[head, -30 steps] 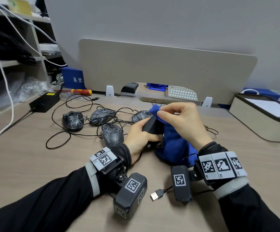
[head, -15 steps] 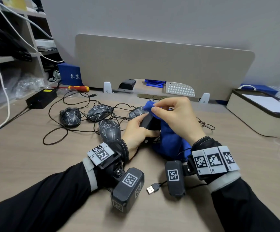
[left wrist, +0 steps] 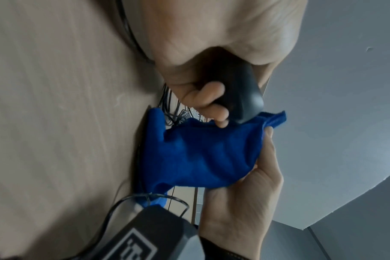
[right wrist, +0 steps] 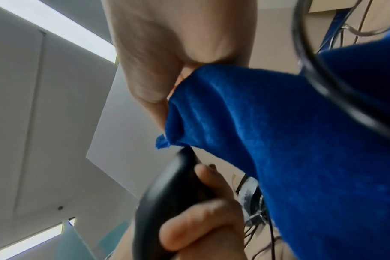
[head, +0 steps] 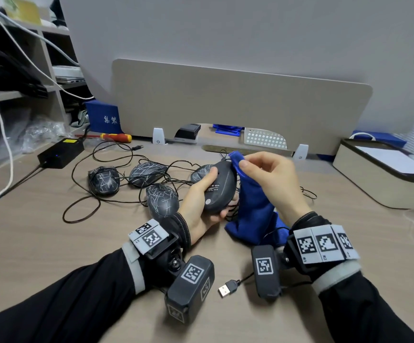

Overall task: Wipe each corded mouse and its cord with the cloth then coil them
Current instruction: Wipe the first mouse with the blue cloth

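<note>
head view: wood-grain tabletop [head: 40, 243] before a beige divider panel [head: 238, 102]. my left hand [head: 201, 204] grips a dark mouse [head: 219, 188] turned underside up, lifted above the surface, thumb across its base. my right hand [head: 270, 177] pinches the upper corner of the blue cloth [head: 253, 209] just beside the mouse's front end; the cloth's lower part hangs down to the tabletop. four patterned mice [head: 162, 199] lie behind my left wrist among tangled black cords [head: 82, 201]. a usb plug [head: 227, 289] lies near me between my wrists. a black power brick [head: 61, 152] and a red-yellow screwdriver [head: 115, 137] sit at far left.

left wrist view: my left grip [left wrist: 211, 70] is closed around the mouse [left wrist: 245, 98], fingertips curled over its edge; the cloth [left wrist: 203, 153] touches the mouse's end and drapes over my right palm [left wrist: 241, 202].

right wrist view: my right grip [right wrist: 165, 70] is closed on the cloth [right wrist: 278, 140], thumb and finger pinching its corner; below, my left fingers [right wrist: 200, 219] wrap the mouse [right wrist: 167, 184]. a blurred cord [right wrist: 309, 73] loops close to the lens.
</note>
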A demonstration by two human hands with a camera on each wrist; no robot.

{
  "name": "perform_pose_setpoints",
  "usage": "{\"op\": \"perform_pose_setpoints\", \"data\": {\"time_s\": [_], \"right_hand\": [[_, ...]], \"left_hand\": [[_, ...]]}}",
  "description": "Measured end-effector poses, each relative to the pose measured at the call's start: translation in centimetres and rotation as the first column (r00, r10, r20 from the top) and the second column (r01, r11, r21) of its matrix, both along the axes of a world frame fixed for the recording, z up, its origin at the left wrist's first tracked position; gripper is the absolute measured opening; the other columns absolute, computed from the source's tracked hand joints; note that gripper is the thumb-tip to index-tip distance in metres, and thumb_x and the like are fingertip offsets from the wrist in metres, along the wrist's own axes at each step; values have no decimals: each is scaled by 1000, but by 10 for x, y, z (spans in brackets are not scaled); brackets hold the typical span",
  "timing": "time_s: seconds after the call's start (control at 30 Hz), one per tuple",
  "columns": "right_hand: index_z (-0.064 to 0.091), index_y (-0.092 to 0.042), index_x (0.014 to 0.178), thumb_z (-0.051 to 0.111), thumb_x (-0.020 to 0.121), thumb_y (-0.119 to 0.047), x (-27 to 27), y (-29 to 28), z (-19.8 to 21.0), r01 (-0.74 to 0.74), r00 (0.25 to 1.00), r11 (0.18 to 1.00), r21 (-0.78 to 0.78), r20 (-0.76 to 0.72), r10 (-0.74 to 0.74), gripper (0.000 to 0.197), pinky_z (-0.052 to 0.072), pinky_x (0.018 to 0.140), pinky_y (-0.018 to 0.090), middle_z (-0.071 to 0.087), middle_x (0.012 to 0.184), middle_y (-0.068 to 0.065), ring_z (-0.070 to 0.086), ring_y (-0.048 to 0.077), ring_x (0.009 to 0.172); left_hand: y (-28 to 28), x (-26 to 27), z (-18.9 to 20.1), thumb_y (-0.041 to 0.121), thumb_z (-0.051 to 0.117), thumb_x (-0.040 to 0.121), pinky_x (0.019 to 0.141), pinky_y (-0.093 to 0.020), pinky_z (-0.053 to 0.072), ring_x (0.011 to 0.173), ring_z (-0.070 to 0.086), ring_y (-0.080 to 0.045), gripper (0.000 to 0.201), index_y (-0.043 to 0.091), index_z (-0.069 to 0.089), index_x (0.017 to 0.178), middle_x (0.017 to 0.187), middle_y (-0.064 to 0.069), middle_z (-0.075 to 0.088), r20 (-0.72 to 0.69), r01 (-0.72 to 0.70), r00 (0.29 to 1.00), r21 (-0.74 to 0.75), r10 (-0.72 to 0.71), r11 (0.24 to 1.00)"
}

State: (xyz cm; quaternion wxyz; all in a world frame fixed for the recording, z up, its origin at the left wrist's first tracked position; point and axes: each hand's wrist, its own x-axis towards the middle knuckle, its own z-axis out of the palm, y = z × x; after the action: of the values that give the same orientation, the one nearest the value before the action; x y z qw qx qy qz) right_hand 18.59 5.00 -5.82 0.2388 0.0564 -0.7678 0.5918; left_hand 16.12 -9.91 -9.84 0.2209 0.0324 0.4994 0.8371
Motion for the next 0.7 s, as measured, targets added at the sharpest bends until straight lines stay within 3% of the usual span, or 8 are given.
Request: {"op": "perform_pose_setpoints", "data": {"time_s": [0.1,0.23,0.37,0.47,0.53,0.63,0.7], "right_hand": [[66,-14,82,72,87,-2,1,-6,-3,-94,996,989,115,4,95,14,46,71,13,63,79,1,55,6,71],[68,-16,78,76,83,-2,4,-5,-2,-270,960,944,189,135,247,17,46,67,15,62,73,5,55,9,67],[64,-18,76,73,86,0,-3,1,-4,-48,999,992,120,-14,50,22,43,63,17,61,71,-2,51,5,63],[63,-18,73,73,85,0,-3,0,-8,-109,994,966,236,59,97,24,43,63,17,61,69,-4,52,5,61],[63,-18,73,74,84,0,-1,-3,-8,-120,992,971,207,63,109,23,42,63,17,61,70,-5,52,4,63],[63,-15,77,72,85,2,4,-7,0,-91,994,992,84,-53,96,21,41,63,15,60,73,-4,50,3,63],[65,-14,77,74,84,3,8,-12,2,-178,983,976,126,-31,183,20,43,64,14,61,71,-2,51,4,62]], "left_hand": [[0,0,-2,53,46,97,28,-13,21,37,41,-13,43,13,62,93,71,-9,56,8,7,1000,19,-7,1000],[-4,-2,-2,50,46,99,27,-14,20,35,42,-12,41,15,63,87,67,-4,53,56,6,998,57,-10,998],[-6,2,2,49,43,99,26,-14,17,32,36,-10,47,7,61,86,68,-9,52,67,139,986,190,-154,972],[-9,1,2,49,37,102,26,-15,17,31,35,-10,55,4,59,79,65,-10,50,74,155,980,280,-182,947],[-9,-1,1,50,36,102,26,-15,17,30,34,-10,55,4,57,80,63,-10,49,79,148,981,280,-176,949],[-5,0,1,52,36,101,27,-14,16,29,32,-9,54,6,56,80,61,-10,49,60,146,985,213,-162,966],[-4,2,2,51,37,101,27,-14,16,29,33,-8,54,8,58,77,60,-8,48,70,127,987,189,-143,974]]}}
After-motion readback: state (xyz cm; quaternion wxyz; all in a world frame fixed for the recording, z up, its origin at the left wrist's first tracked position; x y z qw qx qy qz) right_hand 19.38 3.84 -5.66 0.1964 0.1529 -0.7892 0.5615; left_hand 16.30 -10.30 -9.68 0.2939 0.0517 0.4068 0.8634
